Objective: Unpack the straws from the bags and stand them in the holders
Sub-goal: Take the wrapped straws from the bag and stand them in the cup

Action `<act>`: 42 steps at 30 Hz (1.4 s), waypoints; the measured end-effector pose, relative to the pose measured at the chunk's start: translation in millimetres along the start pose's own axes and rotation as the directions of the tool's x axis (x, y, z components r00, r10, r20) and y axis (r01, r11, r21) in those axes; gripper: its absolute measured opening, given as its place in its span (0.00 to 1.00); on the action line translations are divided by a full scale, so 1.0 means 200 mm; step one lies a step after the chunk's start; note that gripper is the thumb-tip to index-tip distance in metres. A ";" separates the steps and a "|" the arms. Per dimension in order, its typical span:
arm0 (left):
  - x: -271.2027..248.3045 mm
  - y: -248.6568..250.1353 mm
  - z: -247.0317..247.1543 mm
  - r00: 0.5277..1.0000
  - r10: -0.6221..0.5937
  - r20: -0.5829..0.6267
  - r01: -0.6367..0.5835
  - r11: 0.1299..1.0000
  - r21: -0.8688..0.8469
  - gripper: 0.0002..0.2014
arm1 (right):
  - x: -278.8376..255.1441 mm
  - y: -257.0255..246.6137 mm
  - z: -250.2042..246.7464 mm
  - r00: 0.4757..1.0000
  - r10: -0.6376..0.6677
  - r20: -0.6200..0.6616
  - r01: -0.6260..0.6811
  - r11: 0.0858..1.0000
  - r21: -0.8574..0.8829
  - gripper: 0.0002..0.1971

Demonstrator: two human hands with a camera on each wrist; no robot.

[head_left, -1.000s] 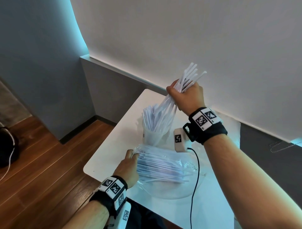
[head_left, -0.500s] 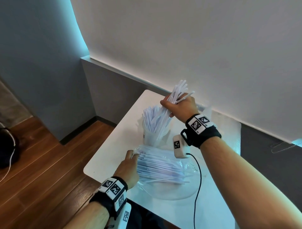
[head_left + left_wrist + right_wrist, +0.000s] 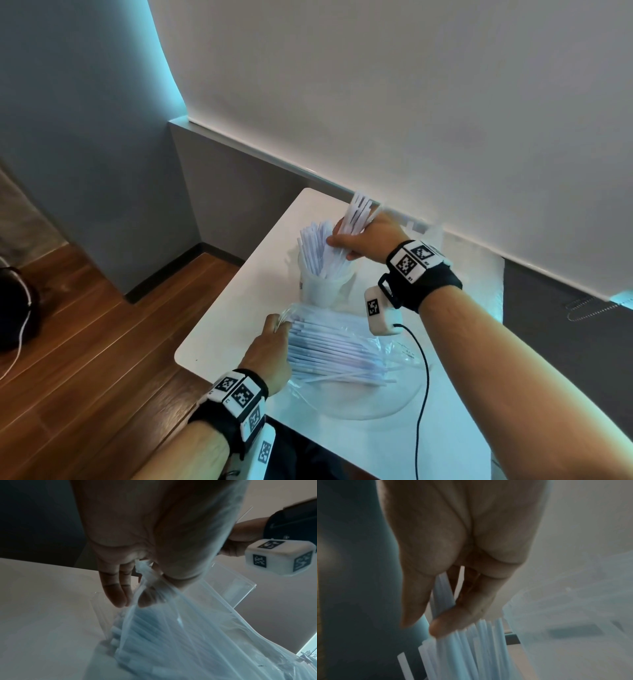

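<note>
- Since a second ago the right hand (image 3: 368, 236) has come down from well above the table, carrying its bundle of straws (image 3: 358, 214) into the holder (image 3: 317, 286); the left hand (image 3: 270, 353) has stayed put.
- The right hand's fingers (image 3: 467, 609) are curled round the bundle, whose lower ends sit inside the holder among the straws standing there, while the upper ends stick out above the fist.
- The holder, a translucent cup, stands upright on the white table (image 3: 233, 329), just beyond the bag.
- The left hand pinches the gathered mouth of the clear plastic bag (image 3: 171, 615) between thumb and fingers, at the near left part of the table.
- The bag lies on its side, with many white straws inside.
- A black cable (image 3: 423, 387) runs from the right wrist camera across the table.
</note>
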State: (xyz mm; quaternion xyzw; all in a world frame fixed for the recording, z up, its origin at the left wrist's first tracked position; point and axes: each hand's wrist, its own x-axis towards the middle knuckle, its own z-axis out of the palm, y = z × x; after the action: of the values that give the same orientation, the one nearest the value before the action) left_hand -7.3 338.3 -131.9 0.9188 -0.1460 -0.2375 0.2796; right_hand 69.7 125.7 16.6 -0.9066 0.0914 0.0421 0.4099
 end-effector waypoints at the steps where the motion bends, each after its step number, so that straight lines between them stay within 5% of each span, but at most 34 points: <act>1: 0.00 0.00 0.00 1.000 0.002 -0.002 -0.002 1.000 -0.002 0.31 | 0.01 0.01 0.01 0.999 0.022 0.028 -0.022 1.000 0.015 0.16; 6: 0.00 -0.01 0.00 1.000 0.005 -0.001 -0.005 1.000 -0.006 0.31 | 0.06 0.01 -0.01 0.976 -0.062 -0.209 0.031 0.989 -0.147 0.32; 12: 0.01 -0.01 0.00 1.000 0.002 0.006 -0.002 1.000 -0.005 0.31 | 0.07 0.03 0.09 0.898 -0.188 -0.399 0.125 0.976 -0.180 0.32; 19: 0.01 -0.02 -0.01 1.000 -0.010 0.006 0.010 1.000 -0.011 0.31 | 0.05 0.05 0.24 0.996 -0.073 -0.042 0.039 0.844 -0.535 0.29; 23: 0.01 -0.03 0.00 1.000 -0.012 -0.001 0.012 1.000 -0.025 0.31 | -0.04 -0.05 0.21 0.924 -0.325 -0.202 0.194 0.854 -0.483 0.20; 26: 0.00 -0.03 0.00 1.000 -0.002 -0.022 0.001 1.000 -0.024 0.31 | -0.22 -0.11 0.27 0.889 -0.448 -0.097 0.364 0.819 -0.443 0.16; 30: -0.04 -0.02 0.00 0.999 0.006 -0.033 -0.006 1.000 0.006 0.32 | -0.43 0.02 0.48 0.930 -0.202 0.308 0.347 0.759 -0.550 0.15; 32: -0.06 -0.03 0.00 0.999 -0.013 -0.032 0.012 1.000 -0.005 0.33 | -0.49 0.17 0.59 0.916 -0.029 0.400 0.307 0.694 -0.651 0.16; 37: -0.09 -0.03 0.01 0.998 0.031 -0.050 -0.032 0.999 -0.018 0.36 | -0.54 0.44 0.76 0.917 0.067 0.392 0.287 0.571 -0.769 0.15; 42: -0.10 -0.02 0.00 0.998 0.037 -0.049 -0.038 0.999 -0.015 0.37 | -0.53 0.46 0.78 0.955 -0.036 0.295 0.249 0.635 -0.731 0.08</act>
State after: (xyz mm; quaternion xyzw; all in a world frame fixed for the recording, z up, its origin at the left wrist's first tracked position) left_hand -23.1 348.7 -127.2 0.9191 -0.1544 -0.2108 0.2949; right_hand -52.3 198.1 -138.4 -0.9855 -0.0602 0.1588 0.0015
